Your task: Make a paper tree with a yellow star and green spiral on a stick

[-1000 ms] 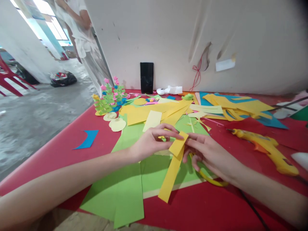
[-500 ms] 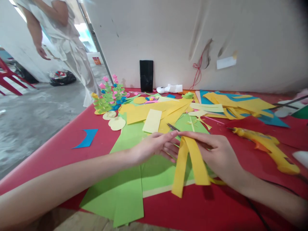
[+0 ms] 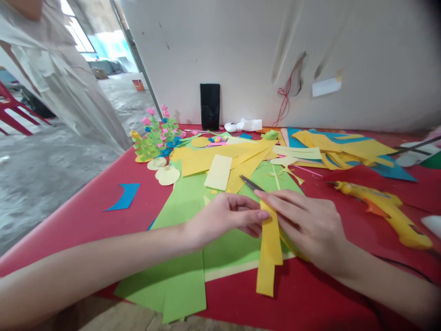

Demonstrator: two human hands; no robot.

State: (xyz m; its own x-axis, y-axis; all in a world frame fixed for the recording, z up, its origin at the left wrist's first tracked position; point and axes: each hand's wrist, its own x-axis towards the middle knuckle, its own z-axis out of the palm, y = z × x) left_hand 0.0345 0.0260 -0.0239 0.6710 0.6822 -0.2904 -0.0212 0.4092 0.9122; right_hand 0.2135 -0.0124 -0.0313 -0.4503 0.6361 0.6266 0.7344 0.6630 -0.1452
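Note:
A long yellow paper strip (image 3: 269, 250), folded double, hangs over green paper sheets (image 3: 179, 271) on the red table (image 3: 86, 216). My left hand (image 3: 225, 217) is closed, pinching the strip's top fold from the left. My right hand (image 3: 308, 225) comes in from the right, its fingers pressed together along the same fold. A pair of scissors (image 3: 251, 183) lies under my right hand, with only the dark blade tip sticking out beyond the fingers.
A yellow glue gun (image 3: 382, 206) lies to the right. Cut yellow and blue paper (image 3: 344, 149) covers the back, with paper trees (image 3: 155, 135) and a black phone (image 3: 210, 106) against the wall. A blue scrap (image 3: 124, 196) lies left. A person in white (image 3: 51, 87) stands close at far left.
The strip's two hanging ends have been brought together into one doubled strip. My hands shifted slightly toward me. The person in white has walked much closer on the left.

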